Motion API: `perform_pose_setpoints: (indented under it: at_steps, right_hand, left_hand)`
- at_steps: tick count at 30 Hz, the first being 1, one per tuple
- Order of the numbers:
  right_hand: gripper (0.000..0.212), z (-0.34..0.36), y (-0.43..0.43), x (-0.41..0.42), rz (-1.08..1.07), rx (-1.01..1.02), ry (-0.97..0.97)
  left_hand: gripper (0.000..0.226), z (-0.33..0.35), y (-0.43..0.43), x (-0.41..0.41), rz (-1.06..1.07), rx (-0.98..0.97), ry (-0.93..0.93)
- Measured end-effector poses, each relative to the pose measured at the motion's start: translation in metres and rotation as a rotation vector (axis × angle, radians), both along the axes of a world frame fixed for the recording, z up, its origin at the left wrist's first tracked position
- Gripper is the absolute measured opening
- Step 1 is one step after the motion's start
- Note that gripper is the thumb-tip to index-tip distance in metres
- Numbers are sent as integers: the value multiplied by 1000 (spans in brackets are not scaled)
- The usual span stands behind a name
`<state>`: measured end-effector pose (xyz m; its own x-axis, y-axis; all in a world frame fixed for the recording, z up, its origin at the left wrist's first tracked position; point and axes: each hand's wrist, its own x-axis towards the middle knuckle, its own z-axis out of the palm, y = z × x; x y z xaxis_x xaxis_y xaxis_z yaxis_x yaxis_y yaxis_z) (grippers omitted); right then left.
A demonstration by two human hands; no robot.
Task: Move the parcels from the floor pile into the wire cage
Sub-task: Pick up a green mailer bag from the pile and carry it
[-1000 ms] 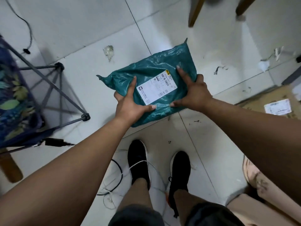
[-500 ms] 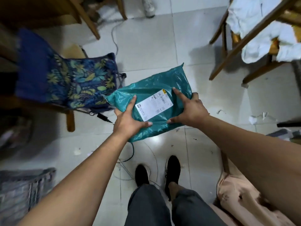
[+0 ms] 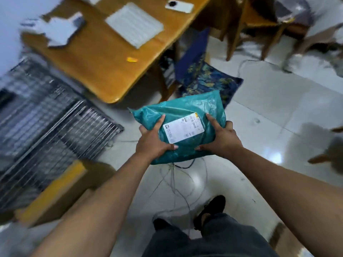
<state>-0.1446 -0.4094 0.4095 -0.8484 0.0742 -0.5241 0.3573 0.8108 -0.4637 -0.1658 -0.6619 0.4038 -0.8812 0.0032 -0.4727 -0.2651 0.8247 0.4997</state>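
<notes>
Pale glossy tiled floor (image 3: 269, 112), much of it smeared with motion blur. At the left, wire cage (image 3: 46, 127), its mesh streaked and unclear. Right of the cage and well apart from it, teal parcel (image 3: 185, 108) held up off the floor, white label (image 3: 182, 127) facing up. Gripped at the end nearer the cage by left hand (image 3: 152, 141), at the far end by right hand (image 3: 220, 140); on each, thumb and one finger spread wide across the top face, remaining fingers tucked under the edge, mostly hidden. Beyond the cage, wooden table (image 3: 104, 58) with blurred white items on top. On the near side of the cage, touching or just beside it, cardboard box (image 3: 61, 190) with a yellow strip. Right of the cage, past the parcel, blue leaf-patterned fabric (image 3: 207, 78). Under the parcel, loose cables (image 3: 178, 182) on the tiles
</notes>
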Motion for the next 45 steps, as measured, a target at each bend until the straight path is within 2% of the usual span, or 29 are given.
perform_pose_setpoints:
  at_steps: [8, 14, 22, 29, 36, 45]
  right_hand:
    - [128, -8, -221, 6, 263, -24, 12]
    - [129, -40, -339, 18, 455, -29, -55]
    - [132, -84, -438, -13, 694, 2, -94]
    - [136, -130, -508, -15, 806, 33, -94]
    - [133, -194, -565, 52, 858, 45, -166]
    - [129, -315, -661, 165, 884, 48, -231]
  left_hand:
    - [123, -2, -219, 72, 271, -48, -31]
    - [120, -34, -331, 128, 385, -1, -79]
    - [115, -84, -397, 159, 634, -14, -107]
    - [113, -132, -441, 183, 793, 7, -131]
    - [110, -199, -489, 261, 880, 21, -181]
    - [104, -312, -585, 374, 926, 20, -200]
